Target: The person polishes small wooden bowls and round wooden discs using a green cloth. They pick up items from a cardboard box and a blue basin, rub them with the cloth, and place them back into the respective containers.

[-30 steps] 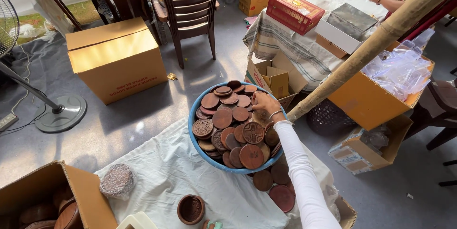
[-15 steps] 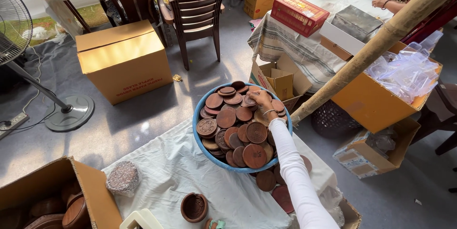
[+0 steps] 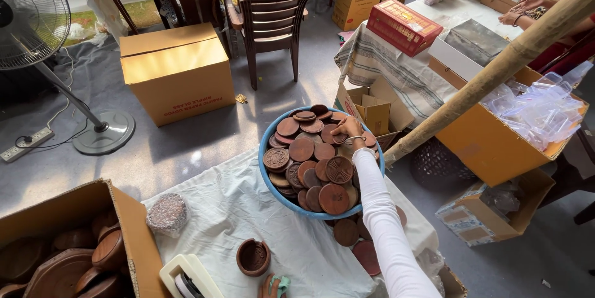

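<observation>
At the near edge of the cloth-covered bench (image 3: 248,205), left hand (image 3: 273,287) barely in view, closed around a scrap of green cloth (image 3: 282,284), just beside a small round brown wooden cup (image 3: 253,256) and a white tape dispenser (image 3: 189,276). Farther in, right hand (image 3: 348,128) stretched out in a white sleeve (image 3: 387,223), fingers pinched on a flat round brown wooden disc (image 3: 339,131) at the far side of the blue plastic basin (image 3: 282,194). Seemingly mid-pick: selecting one disc from the heap. Next, a clean lift without dragging neighbours. Discs reddish-brown, carved, some with concentric rings, loosely stacked, overlapping; a few more on the bench by the basin's near rim.
</observation>
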